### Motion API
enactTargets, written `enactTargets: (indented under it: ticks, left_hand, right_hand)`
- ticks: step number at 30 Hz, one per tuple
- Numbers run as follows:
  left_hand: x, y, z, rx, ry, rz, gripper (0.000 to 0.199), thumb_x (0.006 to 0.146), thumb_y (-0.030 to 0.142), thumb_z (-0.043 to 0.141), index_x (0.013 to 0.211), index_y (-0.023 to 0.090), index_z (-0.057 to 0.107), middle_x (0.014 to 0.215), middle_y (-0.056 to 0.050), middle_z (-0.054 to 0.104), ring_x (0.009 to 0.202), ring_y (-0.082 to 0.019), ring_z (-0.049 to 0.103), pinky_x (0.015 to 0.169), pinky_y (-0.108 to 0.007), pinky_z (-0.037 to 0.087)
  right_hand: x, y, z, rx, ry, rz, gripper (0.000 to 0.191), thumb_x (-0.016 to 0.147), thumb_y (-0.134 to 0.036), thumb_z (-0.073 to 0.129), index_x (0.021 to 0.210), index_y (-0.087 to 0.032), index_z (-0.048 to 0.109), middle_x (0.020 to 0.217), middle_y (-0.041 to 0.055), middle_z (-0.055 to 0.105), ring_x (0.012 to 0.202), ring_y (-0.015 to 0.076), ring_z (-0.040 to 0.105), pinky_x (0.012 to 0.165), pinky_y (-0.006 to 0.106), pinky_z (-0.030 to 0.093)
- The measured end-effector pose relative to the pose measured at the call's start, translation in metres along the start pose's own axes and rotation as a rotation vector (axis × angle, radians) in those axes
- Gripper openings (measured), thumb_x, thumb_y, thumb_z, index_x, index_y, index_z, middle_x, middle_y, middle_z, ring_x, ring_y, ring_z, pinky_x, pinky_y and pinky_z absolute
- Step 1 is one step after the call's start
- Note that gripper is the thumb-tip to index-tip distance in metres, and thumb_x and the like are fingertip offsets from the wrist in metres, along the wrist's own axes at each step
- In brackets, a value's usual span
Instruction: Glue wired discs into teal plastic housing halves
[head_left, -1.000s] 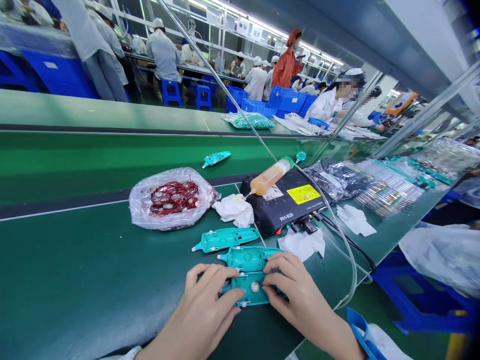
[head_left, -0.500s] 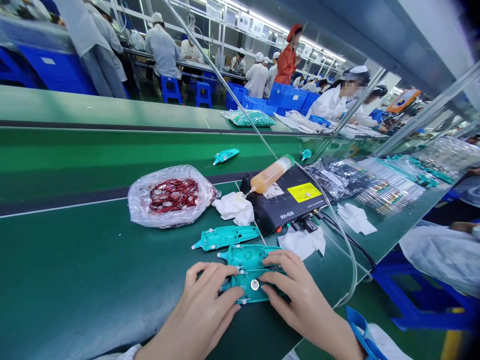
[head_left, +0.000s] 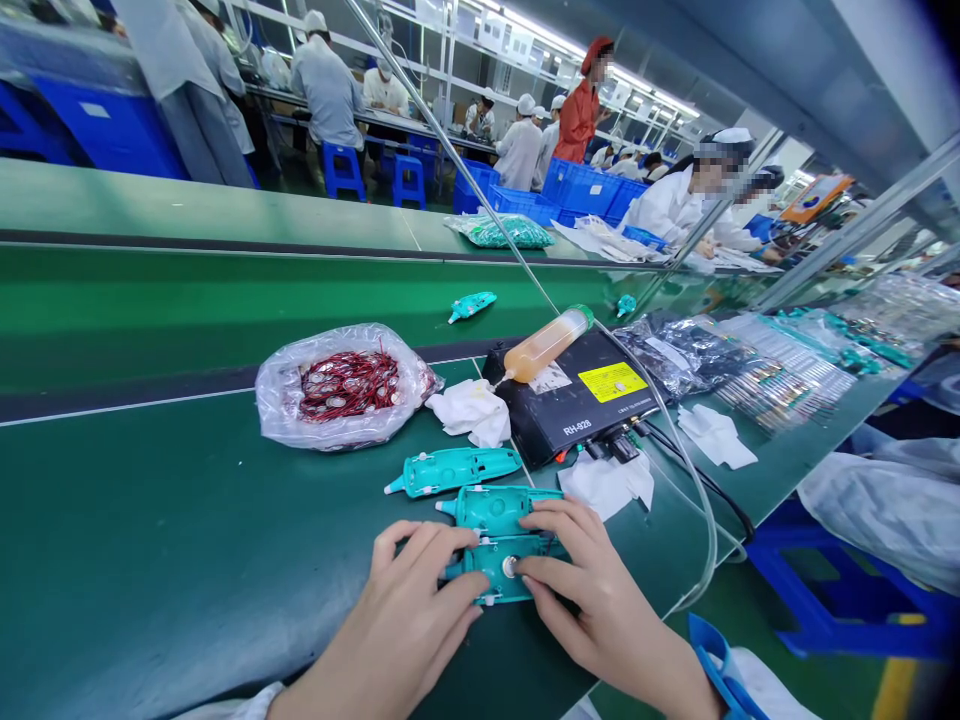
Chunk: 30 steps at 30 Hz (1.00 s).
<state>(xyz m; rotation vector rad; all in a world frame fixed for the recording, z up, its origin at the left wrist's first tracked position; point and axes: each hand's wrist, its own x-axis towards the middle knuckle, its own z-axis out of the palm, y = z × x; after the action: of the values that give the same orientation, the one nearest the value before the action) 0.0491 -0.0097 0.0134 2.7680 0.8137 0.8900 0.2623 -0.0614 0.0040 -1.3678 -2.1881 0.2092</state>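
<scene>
My left hand [head_left: 416, 600] and my right hand [head_left: 592, 580] both press on a teal plastic housing [head_left: 496, 568] lying on the green belt. Its matching teal half [head_left: 499, 510] sits directly above it, touching it. A small round metal disc [head_left: 510, 567] lies in the housing, right by my right fingertips and partly covered. Another teal housing [head_left: 454, 470] rests just beyond my hands. A clear bag of metal discs with red wires [head_left: 349, 387] lies further left.
A black RH-928 dispenser [head_left: 574, 395] with an amber syringe [head_left: 547, 345] stands to the right, beside white cloths [head_left: 465, 412]. Its clear tube curves down near my right hand. Bagged parts lie further right. Co-workers and blue crates [head_left: 577, 185] stand beyond the belts.
My right fingertips have shifted closer over the metal disc. A teal piece on the far green belt has travelled rightward. The camera view has tilted slightly.
</scene>
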Motion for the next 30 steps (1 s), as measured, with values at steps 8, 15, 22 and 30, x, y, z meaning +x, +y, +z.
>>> enactTargets:
  ticks: [8, 15, 22, 30]
  left_hand:
    - [0.000, 0.000, -0.001, -0.008, -0.037, -0.011, 0.020, 0.089, 0.011, 0.047, 0.086, 0.025, 0.061, 0.095, 0.000, 0.066, 0.087, -0.018, 0.061, 0.079, -0.034, 0.034]
    - [-0.002, 0.000, 0.000, -0.027, -0.056, -0.027, 0.019, 0.088, 0.010, 0.049, 0.086, 0.025, 0.062, 0.097, -0.001, 0.064, 0.089, -0.018, 0.060, 0.080, -0.034, 0.034]
    - [-0.005, 0.002, 0.002, -0.021, -0.079, -0.083, 0.019, 0.089, 0.014, 0.050, 0.082, 0.025, 0.064, 0.103, -0.005, 0.062, 0.090, -0.023, 0.055, 0.072, -0.033, 0.043]
    - [0.008, -0.011, -0.041, -0.139, -0.171, -0.067, 0.023, 0.092, 0.018, 0.046, 0.089, 0.028, 0.067, 0.103, -0.001, 0.065, 0.090, -0.016, 0.061, 0.074, -0.025, 0.052]
  right_hand:
    - [0.000, -0.002, -0.004, -0.039, -0.026, -0.011, 0.020, 0.091, -0.013, 0.047, 0.095, -0.023, 0.063, 0.113, 0.0089, 0.056, 0.113, 0.0297, 0.048, 0.096, 0.061, 0.038]
    - [0.003, -0.003, -0.003, -0.064, -0.031, -0.003, 0.020, 0.090, -0.013, 0.045, 0.093, -0.023, 0.063, 0.114, 0.0100, 0.054, 0.115, 0.0302, 0.046, 0.097, 0.062, 0.035]
    - [0.006, -0.004, -0.003, -0.080, -0.062, -0.032, 0.019, 0.088, -0.010, 0.046, 0.090, -0.022, 0.061, 0.115, 0.0097, 0.053, 0.118, 0.0317, 0.043, 0.098, 0.066, 0.029]
    - [-0.002, 0.010, -0.033, 0.087, 0.366, 0.066, 0.027, 0.089, -0.004, 0.043, 0.102, -0.023, 0.059, 0.112, 0.0103, 0.055, 0.107, 0.0239, 0.054, 0.096, 0.048, 0.042]
